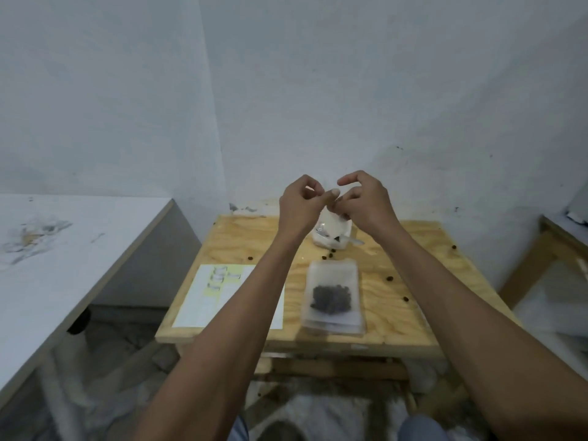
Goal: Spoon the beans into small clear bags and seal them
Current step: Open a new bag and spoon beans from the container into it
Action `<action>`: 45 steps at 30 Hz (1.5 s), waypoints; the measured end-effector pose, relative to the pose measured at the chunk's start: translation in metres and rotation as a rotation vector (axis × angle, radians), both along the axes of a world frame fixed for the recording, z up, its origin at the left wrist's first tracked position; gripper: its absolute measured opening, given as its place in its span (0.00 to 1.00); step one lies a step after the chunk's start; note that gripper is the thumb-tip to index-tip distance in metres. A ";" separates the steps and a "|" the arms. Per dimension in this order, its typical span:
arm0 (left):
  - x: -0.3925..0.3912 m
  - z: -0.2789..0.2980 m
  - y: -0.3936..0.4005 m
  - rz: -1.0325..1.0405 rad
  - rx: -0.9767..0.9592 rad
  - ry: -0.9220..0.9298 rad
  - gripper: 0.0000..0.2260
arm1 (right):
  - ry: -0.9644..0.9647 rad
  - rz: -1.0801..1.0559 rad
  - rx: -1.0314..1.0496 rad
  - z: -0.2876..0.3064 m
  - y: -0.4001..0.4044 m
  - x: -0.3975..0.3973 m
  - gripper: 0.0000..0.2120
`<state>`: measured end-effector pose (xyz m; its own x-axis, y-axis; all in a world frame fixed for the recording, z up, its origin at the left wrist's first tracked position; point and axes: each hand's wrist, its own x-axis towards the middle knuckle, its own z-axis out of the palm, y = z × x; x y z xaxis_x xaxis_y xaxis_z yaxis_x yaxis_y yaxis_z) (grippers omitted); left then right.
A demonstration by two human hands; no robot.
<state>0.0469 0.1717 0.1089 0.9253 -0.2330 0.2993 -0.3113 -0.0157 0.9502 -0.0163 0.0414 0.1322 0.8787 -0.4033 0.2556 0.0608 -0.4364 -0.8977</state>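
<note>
A small clear plastic bag (332, 296) holding dark beans (331, 299) lay flat on the plywood table (397, 313), before a white bowl (334, 232). Left hand (300, 203) and right hand (362, 200) met above, fingers curled; what they pinched was unclear

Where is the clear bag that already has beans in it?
In the head view the filled bag lies flat on the wooden table, right of the paper sheet and nearer the person than the white bowl.

Head view, downward, table (397, 316) fairly near
</note>
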 end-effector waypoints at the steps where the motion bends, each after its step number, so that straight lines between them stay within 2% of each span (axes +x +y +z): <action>1: -0.001 0.000 0.001 -0.033 -0.071 0.083 0.12 | -0.003 0.007 0.009 -0.001 0.001 0.001 0.19; 4: -0.006 0.001 0.006 -0.148 -0.247 0.287 0.10 | -0.018 0.060 0.065 -0.003 0.002 -0.002 0.18; 8: -0.006 0.002 0.011 -0.149 -0.339 0.346 0.08 | -0.050 0.113 0.152 -0.004 -0.003 -0.005 0.12; 11: -0.007 0.003 0.008 -0.065 -0.218 0.204 0.06 | -0.060 0.104 0.081 -0.007 -0.001 -0.003 0.07; 14: -0.007 0.002 0.004 -0.048 -0.141 0.086 0.03 | -0.066 0.110 0.028 -0.005 0.000 -0.003 0.07; 19: -0.004 0.000 0.005 -0.086 -0.159 0.076 0.08 | -0.073 0.105 0.001 -0.002 0.000 -0.004 0.11; 24: -0.007 -0.004 0.003 -0.065 -0.150 0.009 0.04 | -0.107 -0.013 -0.017 -0.007 0.004 -0.001 0.08; 26: -0.008 -0.005 0.000 -0.058 -0.085 -0.046 0.04 | -0.119 -0.051 -0.045 -0.010 0.007 0.002 0.10; 28: -0.009 -0.005 -0.003 -0.040 -0.041 -0.041 0.06 | -0.127 -0.081 -0.090 -0.013 0.009 0.003 0.12; 31: -0.004 -0.008 -0.005 -0.009 -0.065 0.020 0.08 | -0.118 -0.069 -0.189 -0.018 0.008 0.004 0.08; 35: 0.003 -0.019 -0.002 -0.032 -0.106 0.115 0.07 | -0.036 -0.005 -0.193 -0.017 0.005 0.003 0.05; 40: 0.002 -0.019 -0.004 0.011 0.030 0.021 0.14 | 0.008 -0.074 -0.298 -0.017 0.007 0.006 0.11; 45: 0.002 -0.009 -0.006 0.026 0.174 -0.035 0.14 | 0.000 -0.115 -0.436 -0.017 0.010 0.007 0.14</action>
<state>0.0492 0.1660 0.0997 0.9215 -0.2603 0.2883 -0.3412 -0.1876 0.9211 -0.0098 0.0515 0.1147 0.8347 -0.3529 0.4229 -0.0104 -0.7778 -0.6284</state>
